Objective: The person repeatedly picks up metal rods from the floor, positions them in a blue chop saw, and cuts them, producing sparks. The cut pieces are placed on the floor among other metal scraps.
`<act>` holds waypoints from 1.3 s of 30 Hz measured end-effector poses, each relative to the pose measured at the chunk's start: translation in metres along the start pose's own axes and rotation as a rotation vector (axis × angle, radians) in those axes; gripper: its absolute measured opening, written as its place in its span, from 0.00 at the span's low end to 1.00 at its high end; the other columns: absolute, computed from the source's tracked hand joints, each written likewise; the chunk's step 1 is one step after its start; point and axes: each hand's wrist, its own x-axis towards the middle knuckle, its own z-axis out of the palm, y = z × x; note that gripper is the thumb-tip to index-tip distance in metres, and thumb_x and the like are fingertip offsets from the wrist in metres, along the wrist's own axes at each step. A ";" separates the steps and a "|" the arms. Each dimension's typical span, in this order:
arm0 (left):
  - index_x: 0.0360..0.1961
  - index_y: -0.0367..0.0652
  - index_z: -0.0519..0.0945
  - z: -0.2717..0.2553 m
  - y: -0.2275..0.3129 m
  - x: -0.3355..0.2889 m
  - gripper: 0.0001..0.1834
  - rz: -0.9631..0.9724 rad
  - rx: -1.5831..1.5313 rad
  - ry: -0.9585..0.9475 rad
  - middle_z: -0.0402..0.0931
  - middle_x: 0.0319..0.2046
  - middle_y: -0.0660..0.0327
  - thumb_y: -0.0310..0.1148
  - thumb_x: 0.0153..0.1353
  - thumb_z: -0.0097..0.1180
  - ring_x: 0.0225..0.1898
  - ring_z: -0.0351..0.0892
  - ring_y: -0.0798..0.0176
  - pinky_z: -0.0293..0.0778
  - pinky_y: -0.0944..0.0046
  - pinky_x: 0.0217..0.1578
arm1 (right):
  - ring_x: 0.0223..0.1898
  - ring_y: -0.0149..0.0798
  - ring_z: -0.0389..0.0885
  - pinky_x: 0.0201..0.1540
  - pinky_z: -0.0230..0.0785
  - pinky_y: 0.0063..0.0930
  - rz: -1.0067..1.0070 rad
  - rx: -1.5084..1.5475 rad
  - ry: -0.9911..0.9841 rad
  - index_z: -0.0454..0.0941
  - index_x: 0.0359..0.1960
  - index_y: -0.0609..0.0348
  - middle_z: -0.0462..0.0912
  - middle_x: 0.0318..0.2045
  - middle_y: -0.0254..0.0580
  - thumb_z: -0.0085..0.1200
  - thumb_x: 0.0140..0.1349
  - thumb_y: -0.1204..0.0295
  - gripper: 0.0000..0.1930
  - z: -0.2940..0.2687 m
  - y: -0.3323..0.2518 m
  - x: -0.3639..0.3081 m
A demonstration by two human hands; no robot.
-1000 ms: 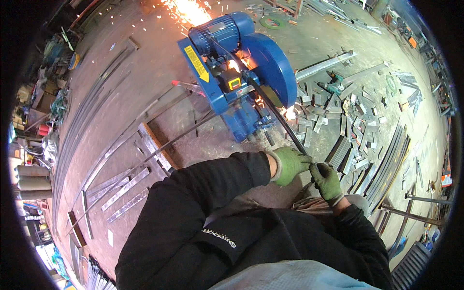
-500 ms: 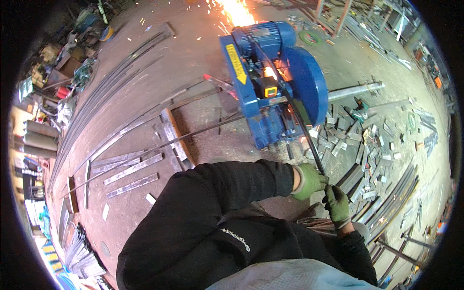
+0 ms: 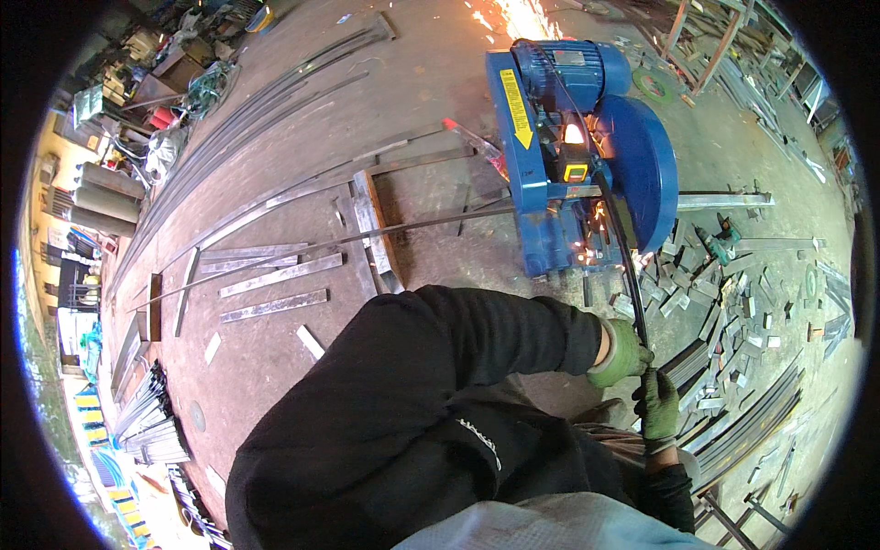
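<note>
A blue cut-off saw [image 3: 531, 188] with a motor and a round blade guard [image 3: 646, 174] stands ahead of me, right of centre. Its long black handle [image 3: 624, 257] runs back toward me. My left hand [image 3: 621, 354], in a green glove, is closed around the handle near its end. Just behind it, my right hand [image 3: 657, 410], gloved too, grips the tip of the same handle. A long thin metal bar [image 3: 417, 225] reaches from the left into the saw. Sparks [image 3: 524, 20] spray from the far side, and orange light glows by the guard. The blade itself is hidden.
Short metal offcuts [image 3: 701, 275] lie heaped right of the saw, with a green power drill [image 3: 720, 240] among them. Long metal bars [image 3: 275, 101] stretch across the floor at the left. A channel-shaped metal piece [image 3: 374, 229] lies under the thin bar.
The whole scene has shifted right and slightly down in the picture as my view turned. Both hands stay on the handle. Sparks still fly, and the glow by the guard looks smaller.
</note>
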 end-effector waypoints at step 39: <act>0.92 0.46 0.73 -0.008 0.005 0.004 0.54 -0.081 -0.076 -0.139 0.60 0.97 0.50 0.50 0.69 0.79 0.89 0.73 0.37 0.73 0.38 0.87 | 0.33 0.29 0.83 0.37 0.74 0.30 0.018 -0.029 -0.008 0.91 0.56 0.64 0.87 0.34 0.32 0.71 0.89 0.51 0.23 -0.001 -0.010 -0.006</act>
